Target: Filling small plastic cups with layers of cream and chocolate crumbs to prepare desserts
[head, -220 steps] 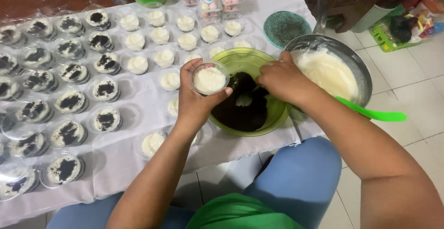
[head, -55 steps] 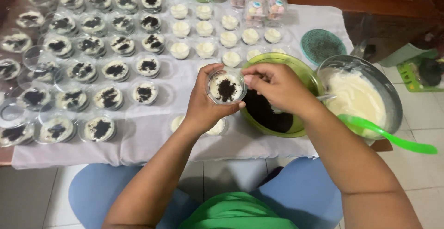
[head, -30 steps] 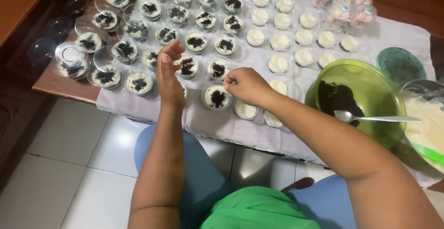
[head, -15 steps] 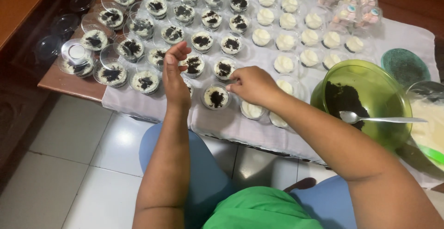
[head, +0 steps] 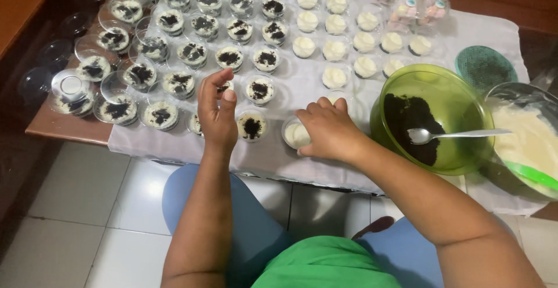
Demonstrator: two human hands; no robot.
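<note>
My right hand (head: 327,127) closes around a small clear cup of white cream (head: 294,134) standing near the front edge of the white cloth (head: 290,96). Just left of it stands a cup topped with dark crumbs (head: 251,126). My left hand (head: 216,111) hovers beside that cup, fingers curled loosely and apart, holding nothing. A green bowl of dark crumbs (head: 431,119) with a metal spoon (head: 456,134) lies to the right of my right hand.
Several crumb-topped cups (head: 192,52) fill the left of the cloth; plain cream cups (head: 349,38) sit in the middle. A clear bowl of white cream (head: 532,137) with a green spatula (head: 533,174) stands far right. A green lid (head: 484,66) and loose clear lids (head: 70,81) lie nearby.
My right hand has left the crumb-topped cup on the cloth and shifted right onto a plain cream cup. My left hand stays raised beside the topped cup.
</note>
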